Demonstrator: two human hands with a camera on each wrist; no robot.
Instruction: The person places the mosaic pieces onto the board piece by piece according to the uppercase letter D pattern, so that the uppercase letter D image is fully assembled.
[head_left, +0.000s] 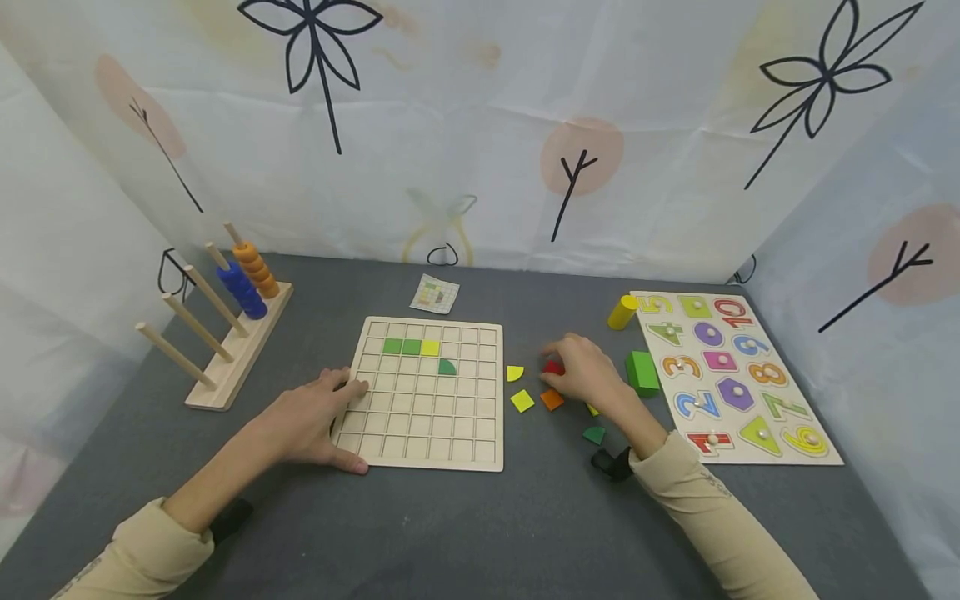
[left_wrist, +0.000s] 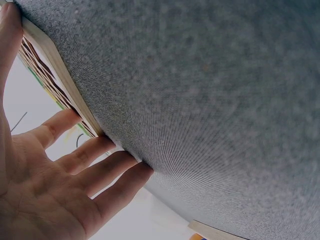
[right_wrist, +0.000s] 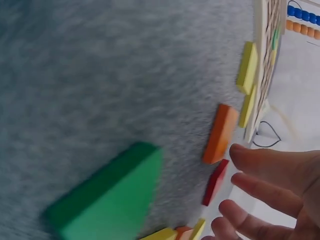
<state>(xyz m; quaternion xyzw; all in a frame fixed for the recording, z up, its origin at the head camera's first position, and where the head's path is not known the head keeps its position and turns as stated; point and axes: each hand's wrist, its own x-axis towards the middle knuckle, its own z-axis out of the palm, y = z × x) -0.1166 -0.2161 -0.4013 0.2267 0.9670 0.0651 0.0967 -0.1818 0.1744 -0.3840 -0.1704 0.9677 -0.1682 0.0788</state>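
My left hand (head_left: 311, 417) rests at the left side of a wooden grid board (head_left: 427, 460), with its thumb at the near corner. In the left wrist view, the fingers are spread along the board's edge (left_wrist: 62, 75). Green tiles (head_left: 411, 347), a yellow tile (head_left: 430, 347) and a green quarter-round tile (head_left: 447, 367) lie in the grid. To the right, my right hand (head_left: 588, 367) reaches over a red tile (head_left: 553, 367). Its thumb and fingers stand apart beside the red tile (right_wrist: 215, 183) in the right wrist view. An orange tile (head_left: 552, 400) lies close by.
Loose yellow tiles (head_left: 522, 401) and a green tile (head_left: 594, 435) lie between board and right arm. A green block (head_left: 642, 373), yellow cylinder (head_left: 622, 312) and number puzzle (head_left: 738, 375) are at right. A bead stacker (head_left: 232, 358) stands left, a small printed card (head_left: 434, 294) behind the board.
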